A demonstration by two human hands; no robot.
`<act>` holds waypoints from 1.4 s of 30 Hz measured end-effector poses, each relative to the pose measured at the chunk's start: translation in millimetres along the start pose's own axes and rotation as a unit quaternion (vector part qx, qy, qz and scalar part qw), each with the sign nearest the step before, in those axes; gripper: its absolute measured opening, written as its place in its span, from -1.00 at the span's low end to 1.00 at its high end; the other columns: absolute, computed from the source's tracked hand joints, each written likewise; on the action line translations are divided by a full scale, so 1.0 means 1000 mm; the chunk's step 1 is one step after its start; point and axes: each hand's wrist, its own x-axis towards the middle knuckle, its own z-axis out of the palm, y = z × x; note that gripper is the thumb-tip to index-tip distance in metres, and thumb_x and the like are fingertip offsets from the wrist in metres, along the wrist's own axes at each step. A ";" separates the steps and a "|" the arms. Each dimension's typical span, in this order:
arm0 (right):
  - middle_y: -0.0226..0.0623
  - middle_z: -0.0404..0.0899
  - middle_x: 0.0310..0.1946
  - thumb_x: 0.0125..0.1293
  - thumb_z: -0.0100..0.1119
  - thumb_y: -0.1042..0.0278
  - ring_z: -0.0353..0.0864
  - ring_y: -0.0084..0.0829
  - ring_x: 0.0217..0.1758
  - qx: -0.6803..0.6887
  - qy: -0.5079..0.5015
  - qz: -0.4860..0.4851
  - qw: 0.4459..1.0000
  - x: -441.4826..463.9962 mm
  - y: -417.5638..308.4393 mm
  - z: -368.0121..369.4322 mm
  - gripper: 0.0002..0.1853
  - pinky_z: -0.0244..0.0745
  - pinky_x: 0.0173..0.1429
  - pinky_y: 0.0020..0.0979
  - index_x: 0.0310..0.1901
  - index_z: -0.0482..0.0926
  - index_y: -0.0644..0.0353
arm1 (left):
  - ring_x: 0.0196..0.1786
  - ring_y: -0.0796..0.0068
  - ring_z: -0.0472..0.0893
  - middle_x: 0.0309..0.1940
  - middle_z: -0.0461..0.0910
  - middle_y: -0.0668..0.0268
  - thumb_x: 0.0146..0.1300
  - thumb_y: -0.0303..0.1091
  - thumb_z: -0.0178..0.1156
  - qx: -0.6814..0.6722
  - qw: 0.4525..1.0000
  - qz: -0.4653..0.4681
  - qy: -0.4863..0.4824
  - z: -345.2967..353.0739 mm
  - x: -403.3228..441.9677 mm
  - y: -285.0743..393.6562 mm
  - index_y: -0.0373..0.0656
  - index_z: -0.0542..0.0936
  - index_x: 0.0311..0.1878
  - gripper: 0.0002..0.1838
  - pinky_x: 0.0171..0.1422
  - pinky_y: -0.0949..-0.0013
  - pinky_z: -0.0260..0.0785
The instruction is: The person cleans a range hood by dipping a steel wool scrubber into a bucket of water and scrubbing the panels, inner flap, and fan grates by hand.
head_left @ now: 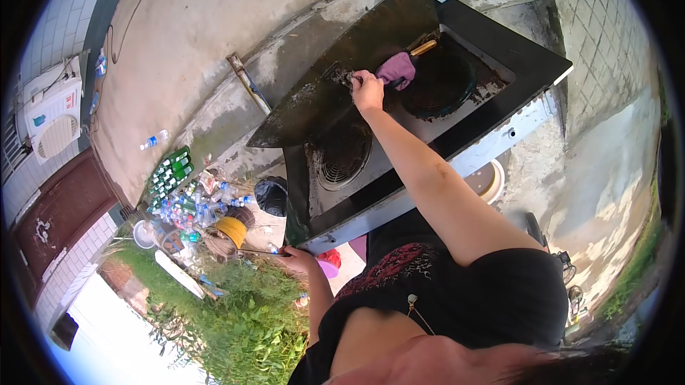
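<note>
A range hood, black and greasy, lies in front of me with its two round fan openings facing up. Its dark panel stands tilted up along the far side. My right hand is closed on a small dark scouring pad, pressed against that panel. Right beside it, a purple cloth or glove lies by a wooden handle. My left hand is at the hood's near left corner, fingers closed around a thin dark rod; its far end is hard to make out.
Left of the hood are a black bag, a yellow container, green bottles and a heap of plastic bottles. Green plants grow at lower left. A metal bar lies beyond the hood; a round basin sits behind its near edge.
</note>
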 end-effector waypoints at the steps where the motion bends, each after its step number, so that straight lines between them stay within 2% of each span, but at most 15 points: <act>1: -0.24 0.55 -0.32 0.08 0.15 0.41 0.41 -0.15 -0.17 0.014 -0.054 -0.132 0.990 -0.003 0.006 0.002 -0.89 0.35 -0.07 -0.29 -0.31 0.55 0.08 | -0.31 0.14 0.46 -0.34 0.47 0.06 0.20 -0.35 -0.05 -0.007 1.000 -0.001 -0.004 0.001 0.001 -0.003 -0.34 0.38 -0.24 -0.79 -0.18 0.17 0.30; 3: -0.21 0.56 -0.35 0.06 0.18 0.39 0.45 -0.10 -0.23 -0.016 -0.067 -0.182 0.981 -0.001 0.011 0.012 -0.88 0.39 -0.11 -0.29 -0.33 0.55 0.13 | -0.31 0.11 0.47 -0.34 0.48 0.04 0.21 -0.34 -0.06 -0.002 1.000 -0.010 -0.012 -0.001 0.001 -0.005 -0.35 0.39 -0.22 -0.77 -0.17 0.15 0.30; 6: -0.20 0.57 -0.36 0.05 0.19 0.40 0.51 -0.13 -0.28 0.083 -0.050 0.101 0.990 0.011 0.006 0.041 -0.89 0.41 -0.16 -0.32 -0.34 0.55 0.15 | -0.33 0.08 0.47 -0.36 0.48 0.02 0.21 -0.32 -0.06 0.009 1.000 0.002 -0.001 0.004 0.003 0.000 -0.34 0.40 -0.24 -0.76 -0.21 0.12 0.29; 10: -0.26 0.59 -0.29 0.16 0.17 0.33 0.54 -0.37 -0.27 0.245 -0.169 0.440 0.848 0.050 0.018 0.049 -0.81 0.41 -0.21 -0.31 -0.27 0.57 0.27 | -0.35 0.06 0.48 -0.37 0.49 0.00 0.19 -0.31 -0.05 0.021 0.999 0.029 0.006 0.005 0.005 -0.010 -0.34 0.41 -0.24 -0.75 -0.23 0.10 0.29; 13: -0.27 0.58 -0.34 0.11 0.24 0.27 0.54 -0.33 -0.32 0.277 0.012 0.409 0.869 0.023 0.017 0.036 -0.79 0.42 -0.20 -0.29 -0.28 0.57 0.21 | -0.31 0.03 0.50 -0.33 0.50 -0.04 0.18 -0.33 -0.03 0.029 0.999 0.026 -0.005 0.001 0.004 -0.013 -0.37 0.41 -0.20 -0.74 -0.21 0.09 0.30; 16: -0.20 0.52 -0.31 -0.04 0.29 0.34 0.46 -0.16 -0.21 0.036 0.037 -0.072 0.996 -0.011 0.003 0.017 -0.78 0.37 -0.08 -0.28 -0.30 0.55 0.08 | -0.33 0.06 0.48 -0.39 0.49 0.00 0.18 -0.34 -0.03 -0.008 1.000 0.025 0.003 0.000 0.001 -0.001 -0.38 0.40 -0.20 -0.74 -0.19 0.14 0.30; 19: -0.27 0.47 -0.31 0.03 0.21 0.40 0.40 -0.12 -0.21 -0.050 -0.008 -0.170 0.984 -0.006 0.005 0.024 -0.84 0.35 -0.06 -0.25 -0.31 0.50 0.10 | -0.35 0.12 0.47 -0.40 0.48 0.05 0.19 -0.34 -0.04 -0.016 1.000 0.009 -0.014 -0.004 -0.001 0.010 -0.36 0.40 -0.22 -0.76 -0.20 0.19 0.30; 24: -0.25 0.59 -0.41 0.16 0.13 0.40 0.55 -0.35 -0.32 0.168 -0.003 0.284 0.944 0.019 -0.005 0.047 -0.94 0.43 -0.24 -0.27 -0.40 0.50 0.17 | -0.35 0.28 0.48 -0.40 0.49 0.09 0.21 -0.40 -0.06 -0.050 0.997 -0.041 -0.048 -0.011 0.001 0.011 -0.34 0.41 -0.27 -0.82 -0.22 0.31 0.32; 27: -0.32 0.58 -0.42 0.12 0.23 0.31 0.53 -0.41 -0.37 0.495 -0.093 0.498 0.705 0.071 0.077 0.066 -0.80 0.41 -0.18 -0.41 -0.29 0.53 0.24 | -0.39 0.40 0.42 -0.45 0.44 0.20 0.19 -0.50 -0.11 -0.141 0.989 -0.021 -0.029 0.000 0.001 -0.005 -0.32 0.40 -0.30 -0.89 -0.22 0.40 0.29; 30: -0.16 0.56 -0.39 0.08 0.25 0.27 0.55 -0.22 -0.30 0.056 0.016 0.128 0.990 0.020 0.004 0.018 -0.71 0.43 -0.14 -0.31 -0.22 0.49 0.25 | -0.36 0.45 0.39 -0.46 0.41 0.25 0.18 -0.54 -0.13 -0.232 0.972 -0.017 -0.022 0.003 0.000 -0.009 -0.30 0.38 -0.32 -0.91 -0.17 0.45 0.24; 32: -0.03 0.50 -0.28 0.09 0.21 0.26 0.49 -0.07 -0.17 -0.111 0.016 -0.211 0.971 -0.005 -0.006 0.014 -0.67 0.40 -0.08 -0.20 -0.18 0.44 0.27 | -0.37 0.46 0.38 -0.46 0.39 0.27 0.18 -0.57 -0.13 -0.241 0.970 -0.022 -0.013 0.005 -0.001 -0.007 -0.29 0.38 -0.32 -0.92 -0.17 0.45 0.23; 36: -0.05 0.47 -0.31 0.16 0.14 0.25 0.45 -0.03 -0.21 -0.253 0.029 -0.326 0.910 0.003 0.013 0.025 -0.72 0.37 -0.10 -0.15 -0.24 0.43 0.30 | -0.37 0.47 0.37 -0.45 0.39 0.27 0.20 -0.57 -0.15 -0.251 0.966 -0.053 -0.012 0.003 -0.003 -0.005 -0.28 0.37 -0.33 -0.92 -0.17 0.46 0.23; 39: -0.12 0.54 -0.38 0.19 0.15 0.26 0.54 -0.13 -0.33 -0.203 0.065 -0.125 0.969 0.003 0.008 0.038 -0.76 0.41 -0.26 -0.25 -0.28 0.54 0.30 | -0.38 0.45 0.38 -0.45 0.39 0.26 0.21 -0.58 -0.17 -0.236 0.970 -0.057 -0.007 0.003 -0.004 -0.006 -0.27 0.36 -0.34 -0.91 -0.17 0.44 0.26; 41: -0.31 0.55 -0.40 0.23 0.14 0.24 0.54 -0.41 -0.40 0.148 0.025 0.269 0.951 0.037 0.024 0.034 -0.78 0.42 -0.33 -0.35 -0.24 0.57 0.22 | -0.39 0.45 0.38 -0.44 0.39 0.26 0.22 -0.58 -0.16 -0.242 0.969 -0.057 -0.003 0.004 -0.004 -0.007 -0.28 0.35 -0.32 -0.92 -0.17 0.44 0.26; 42: -0.31 0.55 -0.39 0.23 0.14 0.25 0.54 -0.42 -0.36 0.207 -0.046 0.285 0.935 0.046 0.026 0.020 -0.80 0.42 -0.29 -0.36 -0.24 0.58 0.20 | -0.38 0.47 0.36 -0.44 0.38 0.25 0.22 -0.56 -0.16 -0.250 0.966 -0.065 0.000 0.005 -0.005 -0.008 -0.29 0.36 -0.30 -0.91 -0.16 0.46 0.25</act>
